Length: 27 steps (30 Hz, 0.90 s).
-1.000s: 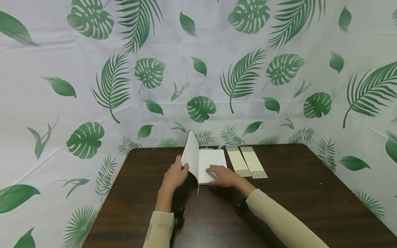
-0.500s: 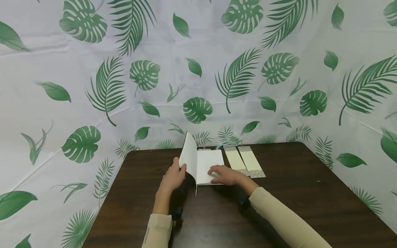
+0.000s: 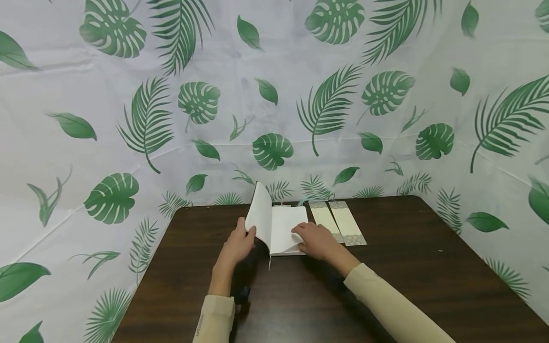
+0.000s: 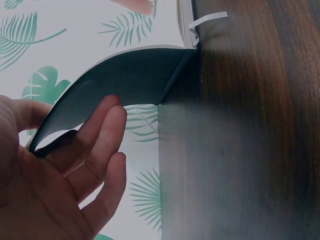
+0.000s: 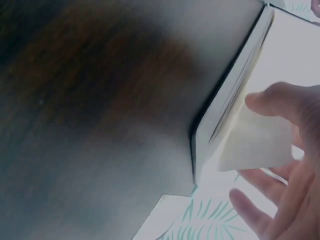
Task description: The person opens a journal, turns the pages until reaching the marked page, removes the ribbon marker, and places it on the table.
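Note:
An open notebook (image 3: 288, 225) with blank white pages lies toward the back of the dark table. Its left side stands raised, and my left hand (image 3: 237, 244) pinches that edge between thumb and fingers. Seen from the left wrist, the dark cover (image 4: 130, 75) bows upward, and a pale ribbon (image 4: 211, 19) sticks out at the spine. My right hand (image 3: 319, 242) pinches the lower right corner of a page (image 5: 260, 140), thumb on top and fingers underneath. That corner is lifted off the pages below.
Two long cream bookmarks (image 3: 324, 220) with patterned ends lie side by side right of the notebook. Behind the notebook, a blue tassel (image 3: 303, 201) shows near the table's (image 3: 403, 267) back edge. A leaf-printed white cloth (image 3: 231, 57) hangs behind and beside the table.
My right hand has gone from resting on the right page to lifting its lower corner. The left hand keeps holding the raised side. The head view has shifted slightly.

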Motion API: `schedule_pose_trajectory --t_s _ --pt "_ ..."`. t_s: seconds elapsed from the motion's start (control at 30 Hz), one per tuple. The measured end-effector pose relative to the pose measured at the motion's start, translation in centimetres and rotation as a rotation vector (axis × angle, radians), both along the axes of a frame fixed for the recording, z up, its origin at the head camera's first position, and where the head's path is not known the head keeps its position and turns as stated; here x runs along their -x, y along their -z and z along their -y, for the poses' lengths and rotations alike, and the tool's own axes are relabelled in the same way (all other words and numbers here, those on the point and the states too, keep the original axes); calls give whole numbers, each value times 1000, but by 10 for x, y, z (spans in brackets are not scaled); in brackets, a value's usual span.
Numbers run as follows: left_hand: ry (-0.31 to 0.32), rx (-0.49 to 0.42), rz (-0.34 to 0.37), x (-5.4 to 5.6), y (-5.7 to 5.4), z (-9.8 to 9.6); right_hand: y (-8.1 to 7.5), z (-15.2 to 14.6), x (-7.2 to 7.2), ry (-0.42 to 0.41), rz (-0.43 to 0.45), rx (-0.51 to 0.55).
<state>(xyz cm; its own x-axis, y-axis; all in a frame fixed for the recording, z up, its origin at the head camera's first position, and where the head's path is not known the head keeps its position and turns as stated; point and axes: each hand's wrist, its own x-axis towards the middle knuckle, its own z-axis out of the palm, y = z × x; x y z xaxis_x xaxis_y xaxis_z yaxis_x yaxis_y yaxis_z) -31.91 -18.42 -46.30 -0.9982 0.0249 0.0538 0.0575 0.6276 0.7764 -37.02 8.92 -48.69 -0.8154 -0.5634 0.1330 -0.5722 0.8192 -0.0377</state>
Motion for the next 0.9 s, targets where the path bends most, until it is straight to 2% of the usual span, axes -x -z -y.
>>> schedule_pose_trajectory --t_s 0.07,0.2,0.27,0.33,0.43,0.63,0.73,0.9 --pt "1 -1 -5 -1 0 0 -2 1 -1 69 -38 29" --pt "11 -5 -20 -2 -1 0 -7 9 0 273 -91 137" --pt "17 -9 -31 -2 -1 -1 -11 14 1 353 -49 210" --pt "21 -15 -39 -3 -1 -1 -12 20 2 374 32 263" --pt "35 -25 -49 -3 -1 -4 -13 30 1 300 199 339" --pt "44 -22 -60 -6 -3 -14 -6 44 -4 7 447 460" --pt "27 11 -54 -7 -5 -21 -4 46 -7 -81 503 472" --pt "-29 101 -84 -6 -6 -29 -5 43 -8 -130 494 456"
